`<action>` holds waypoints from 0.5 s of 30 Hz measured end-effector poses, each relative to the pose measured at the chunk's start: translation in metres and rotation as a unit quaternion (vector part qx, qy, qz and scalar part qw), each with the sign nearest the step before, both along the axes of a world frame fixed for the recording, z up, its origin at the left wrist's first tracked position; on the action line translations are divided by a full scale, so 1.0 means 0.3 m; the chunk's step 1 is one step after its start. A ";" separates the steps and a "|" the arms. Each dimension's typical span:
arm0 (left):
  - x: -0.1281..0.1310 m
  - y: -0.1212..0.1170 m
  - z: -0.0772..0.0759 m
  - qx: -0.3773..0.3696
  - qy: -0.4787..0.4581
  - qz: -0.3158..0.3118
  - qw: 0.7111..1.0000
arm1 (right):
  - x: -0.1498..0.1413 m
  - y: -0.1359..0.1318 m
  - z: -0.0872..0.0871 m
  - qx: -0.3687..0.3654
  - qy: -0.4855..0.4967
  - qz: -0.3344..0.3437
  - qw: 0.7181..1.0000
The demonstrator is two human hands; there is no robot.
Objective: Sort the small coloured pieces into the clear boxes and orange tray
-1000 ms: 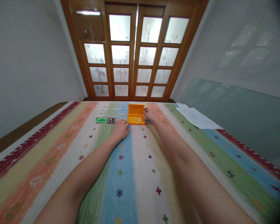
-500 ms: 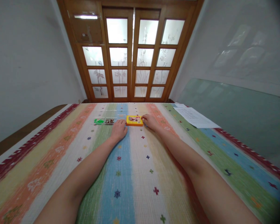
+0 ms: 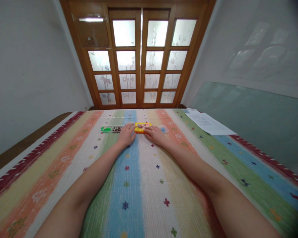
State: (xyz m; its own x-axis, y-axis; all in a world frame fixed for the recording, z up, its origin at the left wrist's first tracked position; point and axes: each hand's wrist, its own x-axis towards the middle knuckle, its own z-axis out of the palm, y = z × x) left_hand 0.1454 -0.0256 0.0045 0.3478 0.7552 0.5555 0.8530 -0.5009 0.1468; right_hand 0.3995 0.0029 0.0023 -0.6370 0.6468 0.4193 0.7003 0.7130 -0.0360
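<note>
A flat yellow box with a printed picture on its lid lies on the tablecloth between my hands. My left hand rests palm down at its left edge, fingers loosely apart and thumb near the front corner. My right hand covers the front right part, its fingers on the lid and the thumb at the front edge. Left of my left hand are a clear case with green pieces and one with dark brown pieces. A clear case with blue bits shows partly behind my right hand.
The striped, patterned tablecloth spreads over the whole table. Printed paper sheets lie at the right side. A pale green panel stands along the right wall. Wooden doors with glass panes rise beyond the far edge.
My right hand has shifted left from the box's right edge onto its front and lid. The clear case with blue bits now shows. My left hand and the box have barely moved.
</note>
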 end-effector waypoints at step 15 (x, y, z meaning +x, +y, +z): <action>-0.168 0.020 0.062 -0.034 0.082 -0.031 0.996 | 0.011 -0.006 0.000 -0.024 -0.020 -0.096 0.995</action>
State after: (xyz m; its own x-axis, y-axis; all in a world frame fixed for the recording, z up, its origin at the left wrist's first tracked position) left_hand 0.0951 -0.0196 0.0230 0.4766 0.7635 0.4358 0.8365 -0.5464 0.0425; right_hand 0.4029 0.0010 0.0024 -0.5157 0.7766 0.3619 0.8245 0.5647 -0.0367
